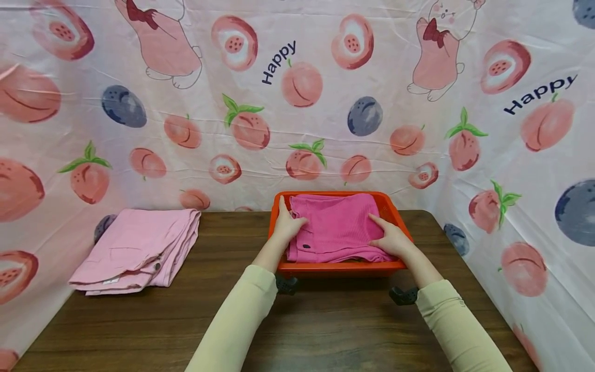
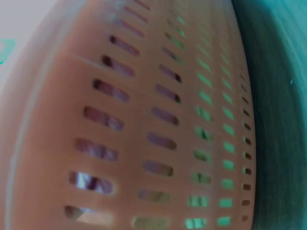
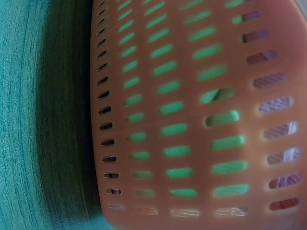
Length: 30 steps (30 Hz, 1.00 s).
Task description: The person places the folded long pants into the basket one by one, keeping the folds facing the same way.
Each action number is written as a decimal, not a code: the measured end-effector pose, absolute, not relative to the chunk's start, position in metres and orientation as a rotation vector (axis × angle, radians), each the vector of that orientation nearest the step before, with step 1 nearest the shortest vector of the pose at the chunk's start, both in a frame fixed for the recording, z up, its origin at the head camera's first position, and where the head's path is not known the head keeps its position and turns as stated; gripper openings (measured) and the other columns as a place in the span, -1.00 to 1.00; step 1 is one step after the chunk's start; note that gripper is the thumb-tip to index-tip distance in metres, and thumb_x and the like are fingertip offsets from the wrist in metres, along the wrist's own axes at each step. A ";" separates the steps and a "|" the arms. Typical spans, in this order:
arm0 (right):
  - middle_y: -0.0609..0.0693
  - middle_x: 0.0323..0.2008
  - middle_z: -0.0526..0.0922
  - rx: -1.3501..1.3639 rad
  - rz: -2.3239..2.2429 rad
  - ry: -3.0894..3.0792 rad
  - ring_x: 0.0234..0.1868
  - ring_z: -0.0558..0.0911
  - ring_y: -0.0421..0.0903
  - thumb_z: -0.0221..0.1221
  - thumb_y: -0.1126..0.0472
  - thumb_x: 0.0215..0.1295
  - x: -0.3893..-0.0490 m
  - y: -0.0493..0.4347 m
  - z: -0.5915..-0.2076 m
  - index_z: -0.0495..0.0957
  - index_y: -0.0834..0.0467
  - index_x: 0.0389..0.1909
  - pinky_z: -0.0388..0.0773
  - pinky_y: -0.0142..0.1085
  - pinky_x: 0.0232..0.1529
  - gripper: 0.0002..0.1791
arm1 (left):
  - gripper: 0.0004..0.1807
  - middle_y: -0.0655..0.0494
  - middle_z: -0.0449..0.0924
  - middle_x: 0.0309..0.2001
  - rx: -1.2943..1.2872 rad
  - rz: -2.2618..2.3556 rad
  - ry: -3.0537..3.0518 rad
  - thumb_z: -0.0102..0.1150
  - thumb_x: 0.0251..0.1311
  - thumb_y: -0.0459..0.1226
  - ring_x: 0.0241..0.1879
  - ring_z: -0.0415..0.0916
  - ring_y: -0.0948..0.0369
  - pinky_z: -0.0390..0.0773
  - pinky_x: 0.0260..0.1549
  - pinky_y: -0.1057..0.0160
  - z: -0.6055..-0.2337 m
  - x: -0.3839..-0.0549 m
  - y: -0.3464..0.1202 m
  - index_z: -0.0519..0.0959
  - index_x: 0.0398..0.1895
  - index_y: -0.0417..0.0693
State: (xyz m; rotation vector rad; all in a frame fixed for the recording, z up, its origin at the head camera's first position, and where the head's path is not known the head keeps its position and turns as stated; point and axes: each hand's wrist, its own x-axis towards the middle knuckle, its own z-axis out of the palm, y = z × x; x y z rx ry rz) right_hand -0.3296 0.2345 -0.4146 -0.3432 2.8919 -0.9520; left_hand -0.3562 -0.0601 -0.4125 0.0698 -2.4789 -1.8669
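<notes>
A folded hot-pink garment (image 1: 337, 227), ribbed and with a dark button near its lower left corner, lies inside an orange basket (image 1: 344, 266). My left hand (image 1: 287, 225) is at the garment's left side, thumb over the cloth and fingers straight along the basket's left wall. On the opposite side, my right hand (image 1: 394, 239) touches the cloth with its thumb and fingers spread. Some fingers of both hands are hidden. Both wrist views show the slotted basket walls (image 2: 139, 124) up close, with neither hand visible there.
A folded light-pink garment (image 1: 139, 250) with a button lies at the left of the dark wooden table (image 1: 223, 310). The basket stands near the table's back edge. A fruit-patterned cloth (image 1: 297, 129) hangs behind and along both sides.
</notes>
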 end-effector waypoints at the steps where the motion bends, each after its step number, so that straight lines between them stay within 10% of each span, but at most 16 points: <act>1: 0.36 0.33 0.23 -0.333 -0.960 2.892 0.31 0.21 0.32 0.29 0.20 0.16 -0.330 0.235 -0.415 0.08 0.15 0.47 0.11 0.21 0.24 -0.12 | 0.14 -0.28 0.14 0.38 0.076 -1.911 -2.449 0.27 0.06 -0.41 0.27 0.22 -0.06 0.25 0.22 0.05 -0.412 -0.356 -0.060 -0.35 0.52 -0.09; 9: 0.35 0.34 0.21 -0.256 -0.997 2.887 0.31 0.20 0.31 0.27 0.23 0.16 -0.331 0.234 -0.413 0.04 0.13 0.49 0.13 0.22 0.23 -0.10 | 0.09 -0.21 0.07 0.42 0.057 -1.911 -2.456 0.19 0.06 -0.54 0.32 0.16 -0.01 0.26 0.22 0.08 -0.410 -0.354 -0.062 -0.26 0.54 0.00; 16: 0.34 0.32 0.26 -0.372 -0.972 2.919 0.26 0.28 0.30 0.21 0.41 0.12 -0.328 0.234 -0.414 0.08 0.04 0.49 0.20 0.19 0.21 -0.11 | 0.00 -0.28 0.54 -0.02 -0.049 -1.562 -2.606 0.07 0.09 -0.55 -0.20 0.50 0.01 0.45 -0.38 0.19 -0.412 -0.358 -0.064 -0.18 0.54 0.05; 20: 0.35 0.32 0.25 -0.405 -0.974 2.926 0.27 0.27 0.32 0.21 0.43 0.11 -0.327 0.234 -0.415 0.08 0.03 0.49 0.18 0.20 0.21 -0.10 | -0.07 -0.26 0.54 0.06 -0.086 -1.455 -2.612 0.05 0.12 -0.54 0.01 0.51 -0.03 0.52 -0.17 0.09 -0.408 -0.360 -0.064 -0.09 0.54 0.02; 23: 0.35 0.32 0.26 -0.401 -0.986 2.933 0.24 0.31 0.31 0.20 0.42 0.11 -0.328 0.235 -0.415 0.08 0.04 0.49 0.20 0.19 0.21 -0.10 | -0.09 -0.16 0.61 -0.21 -0.078 -1.409 -2.593 0.01 0.08 -0.57 -0.24 0.50 0.02 0.49 -0.24 0.12 -0.408 -0.362 -0.063 -0.03 0.53 0.01; 30: 0.34 0.31 0.28 -0.403 -1.001 2.969 0.18 0.38 0.29 0.20 0.32 0.12 -0.330 0.235 -0.416 0.05 0.08 0.49 0.25 0.16 0.19 -0.11 | -0.10 0.11 0.18 -0.61 -0.019 -1.255 -2.516 -0.03 0.03 -0.59 -0.56 0.08 0.13 0.25 -0.43 0.14 -0.411 -0.367 -0.058 0.06 0.51 0.03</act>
